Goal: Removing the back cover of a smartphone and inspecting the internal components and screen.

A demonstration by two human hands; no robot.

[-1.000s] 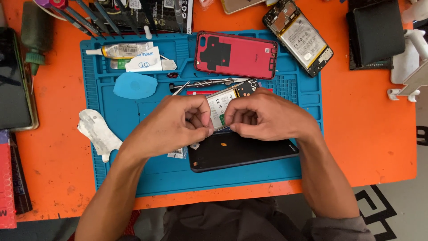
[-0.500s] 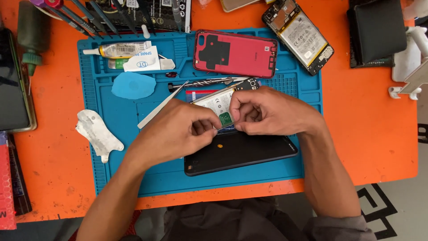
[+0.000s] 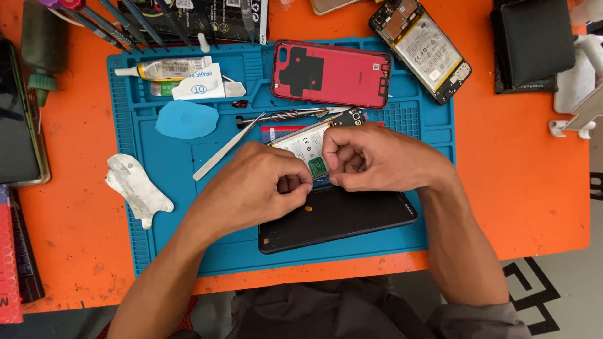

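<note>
In the head view, a phone frame [image 3: 309, 145] was pinched between the left hand [image 3: 257, 185] and right hand [image 3: 377, 158], above a black phone [image 3: 352, 216] on the blue mat [image 3: 408, 242]. Tweezers [image 3: 226, 148] lay beyond the left hand, a red cover [image 3: 331, 73] farther off.

My bench is an orange table [image 3: 534, 188] carrying a blue work mat [image 3: 163, 251] at its centre. Directly on the orange, far right: an opened phone [image 3: 422, 49] with its battery showing and a black case [image 3: 534, 41]. At the left edge lie a dark tablet [image 3: 16, 119] and a green bottle [image 3: 43, 53].
</note>
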